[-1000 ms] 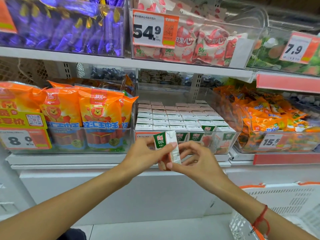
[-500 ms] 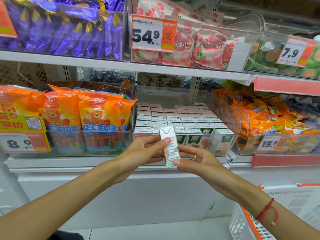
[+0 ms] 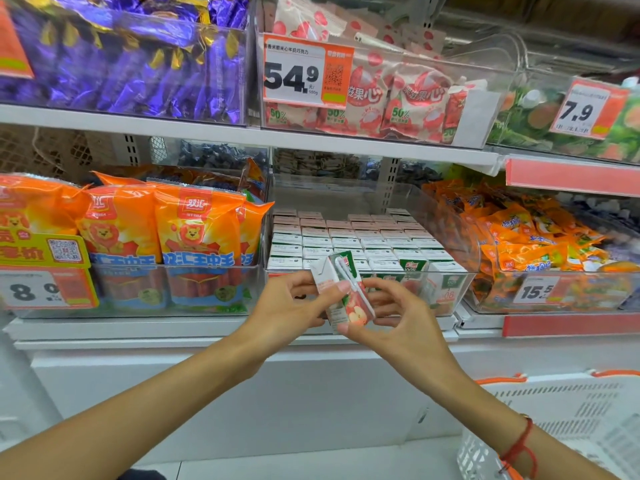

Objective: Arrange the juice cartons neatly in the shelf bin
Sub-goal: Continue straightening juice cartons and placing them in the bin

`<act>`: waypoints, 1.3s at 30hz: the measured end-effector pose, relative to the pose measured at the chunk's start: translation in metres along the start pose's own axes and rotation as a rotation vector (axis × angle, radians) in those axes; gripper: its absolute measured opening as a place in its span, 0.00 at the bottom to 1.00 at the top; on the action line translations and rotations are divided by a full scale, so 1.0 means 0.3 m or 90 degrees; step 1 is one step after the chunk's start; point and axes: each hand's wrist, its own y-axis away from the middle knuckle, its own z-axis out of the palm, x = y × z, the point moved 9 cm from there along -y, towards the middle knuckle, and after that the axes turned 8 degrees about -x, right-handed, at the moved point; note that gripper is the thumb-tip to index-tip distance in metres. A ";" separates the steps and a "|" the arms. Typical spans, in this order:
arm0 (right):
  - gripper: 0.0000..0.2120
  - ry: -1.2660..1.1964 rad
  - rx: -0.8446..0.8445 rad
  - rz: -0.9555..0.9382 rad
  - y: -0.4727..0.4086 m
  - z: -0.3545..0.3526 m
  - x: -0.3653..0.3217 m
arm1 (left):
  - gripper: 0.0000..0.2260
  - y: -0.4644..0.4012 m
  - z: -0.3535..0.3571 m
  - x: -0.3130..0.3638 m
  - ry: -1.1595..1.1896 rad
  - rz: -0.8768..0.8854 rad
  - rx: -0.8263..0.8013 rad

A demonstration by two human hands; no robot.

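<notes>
Shelving unit (image 3: 242, 138) filled the view, two tiers of clear bins. Top tier: purple-wrapped candy (image 3: 131, 60) on the left, pink-and-red snack packs (image 3: 408, 98) in the middle behind a 54.9 price tag (image 3: 306, 75), green-toned packs (image 3: 540, 119) on the right with a 7.9 tag (image 3: 585, 112). Lower tier: orange sausage bags (image 3: 166, 230) with lion faces stood upright in the left bin, loose orange packets (image 3: 526, 237) were heaped in the right bin. White slotted basket (image 3: 561, 420) with orange trim sat at lower right, near the right forearm. Shelf bin (image 3: 457, 289) in the lower middle was clear plastic, holding juice cartons (image 3: 349, 237) upright in tidy rows, tops facing up, green-labelled fronts showing at the front wall. Both hands were just in front of that bin, sharing one carton. Left hand (image 3: 291, 306) gripped the held carton (image 3: 344, 291) from the left, thumb across its face, fingers curled behind. Right hand (image 3: 394, 320) pinched its lower right edge, fingers curled round the side. Held carton was tilted, top leaning left, apple print low on its face, wrapped straw (image 3: 346, 275) on its side facing the camera. Red string bracelet (image 3: 519, 448) on the right wrist.
</notes>
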 end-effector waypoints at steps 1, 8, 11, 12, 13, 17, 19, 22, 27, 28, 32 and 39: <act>0.28 0.012 -0.003 0.000 -0.002 0.005 0.000 | 0.04 0.002 0.002 -0.001 -0.002 0.003 0.004; 0.20 -0.244 -0.223 0.139 -0.011 0.056 0.058 | 0.05 -0.010 -0.002 -0.031 0.029 -0.093 -0.094; 0.16 -0.271 -0.243 0.135 -0.011 0.076 0.059 | 0.05 -0.004 0.001 -0.036 0.041 -0.100 -0.104; 0.18 -0.264 -0.216 0.132 -0.013 0.069 0.060 | 0.05 -0.004 -0.004 -0.037 0.035 -0.094 -0.091; 0.20 -0.250 -0.179 0.130 -0.015 0.057 0.062 | 0.05 -0.001 -0.011 -0.033 0.023 -0.083 -0.072; 0.21 -0.100 -0.039 0.085 -0.013 0.008 0.045 | 0.08 -0.005 0.012 -0.013 -0.036 -0.026 -0.065; 0.23 -0.019 0.005 0.040 -0.006 0.003 0.017 | 0.05 -0.007 0.028 -0.005 -0.041 -0.011 -0.062; 0.27 0.044 -0.028 0.001 -0.001 0.030 -0.003 | 0.12 -0.005 0.000 0.018 -0.123 0.028 0.007; 0.19 -0.160 -0.208 0.031 0.007 0.063 0.005 | 0.21 0.013 -0.019 0.071 -0.299 0.096 0.004; 0.15 -0.193 -0.213 0.037 0.007 0.055 0.002 | 0.25 0.018 -0.015 0.085 -0.349 0.124 -0.002; 0.17 -0.254 -0.134 0.068 -0.003 0.013 0.017 | 0.28 0.052 0.032 0.137 -0.484 0.257 -0.034; 0.17 -0.252 -0.109 0.079 -0.010 -0.006 0.026 | 0.28 0.058 0.067 0.134 -0.509 0.300 -0.064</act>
